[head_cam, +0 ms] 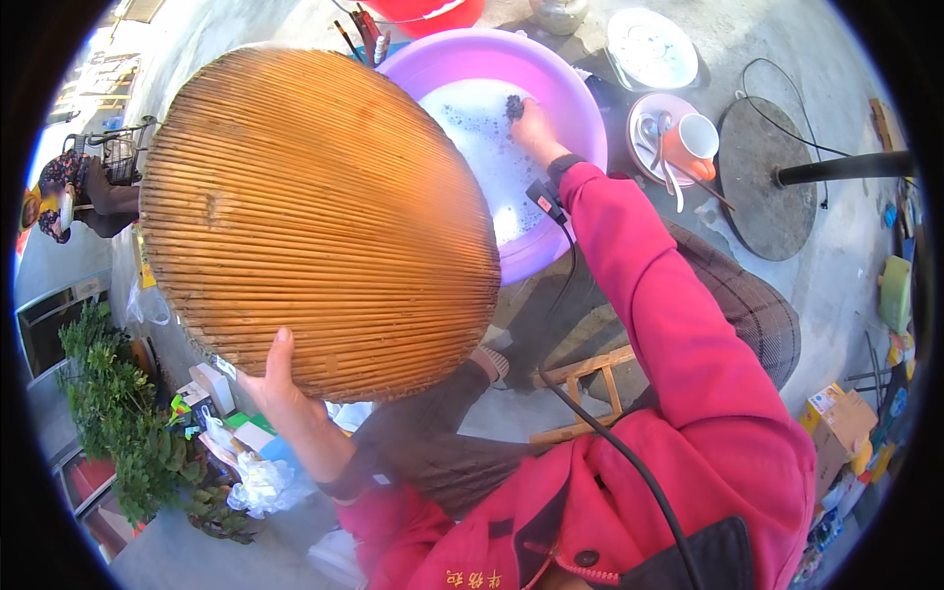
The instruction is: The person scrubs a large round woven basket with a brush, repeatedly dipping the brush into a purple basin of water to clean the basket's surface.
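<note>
My left hand (287, 402) grips the lower edge of a large round tray of stitched plant stalks (317, 228), its thumb lying on the ribbed face. The tray is tilted up and hides the near left side of a purple plastic basin (582, 103). White suds and dark specks cover the soapy water (472, 125) in the basin. Over the suds, my right hand (536, 131) pinches a dark scrubbing pad (514, 108), possibly steel wool. Whether its fingertips touch the water, I cannot tell.
Right of the basin, a saucer (636, 125) bears spoons and an orange mug (689, 144). White plates (653, 48) lie beyond. A round stand base with a black pole (841, 168) is farther right. Potted plants (110, 405) and plastic bags (265, 483) stand left; another person (70, 184) is far left.
</note>
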A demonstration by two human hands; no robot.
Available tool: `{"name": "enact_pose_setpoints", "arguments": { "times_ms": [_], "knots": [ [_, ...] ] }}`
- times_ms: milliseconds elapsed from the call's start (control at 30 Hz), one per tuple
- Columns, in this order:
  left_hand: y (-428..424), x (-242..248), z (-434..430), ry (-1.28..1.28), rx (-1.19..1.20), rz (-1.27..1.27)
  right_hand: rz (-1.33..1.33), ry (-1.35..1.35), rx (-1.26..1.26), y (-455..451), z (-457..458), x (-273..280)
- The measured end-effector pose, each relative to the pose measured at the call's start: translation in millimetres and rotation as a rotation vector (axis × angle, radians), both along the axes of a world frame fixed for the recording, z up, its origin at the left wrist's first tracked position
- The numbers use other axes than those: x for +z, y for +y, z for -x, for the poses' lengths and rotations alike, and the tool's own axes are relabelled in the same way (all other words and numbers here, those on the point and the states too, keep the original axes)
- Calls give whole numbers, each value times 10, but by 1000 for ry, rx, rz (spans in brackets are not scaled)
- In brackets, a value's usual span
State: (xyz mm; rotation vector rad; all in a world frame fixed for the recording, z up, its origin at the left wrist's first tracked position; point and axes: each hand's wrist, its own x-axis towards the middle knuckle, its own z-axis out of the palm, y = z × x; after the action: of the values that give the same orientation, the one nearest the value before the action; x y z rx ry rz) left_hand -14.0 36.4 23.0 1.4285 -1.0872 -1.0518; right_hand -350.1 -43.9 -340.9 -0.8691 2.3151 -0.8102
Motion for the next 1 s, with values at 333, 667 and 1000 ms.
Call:
{"name": "enact_pose_setpoints", "arguments": {
  "times_ms": [333,667,1000],
  "knots": [
    [-13,-3,114,-101,59,-7,347,-766,118,-144,-854,570],
    [-72,-79,-44,-71,16,-15,497,-102,285,243,-1511,1401],
    [-82,-111,-65,-48,-10,13,633,-206,365,220,-1423,1482]
  ]
}}
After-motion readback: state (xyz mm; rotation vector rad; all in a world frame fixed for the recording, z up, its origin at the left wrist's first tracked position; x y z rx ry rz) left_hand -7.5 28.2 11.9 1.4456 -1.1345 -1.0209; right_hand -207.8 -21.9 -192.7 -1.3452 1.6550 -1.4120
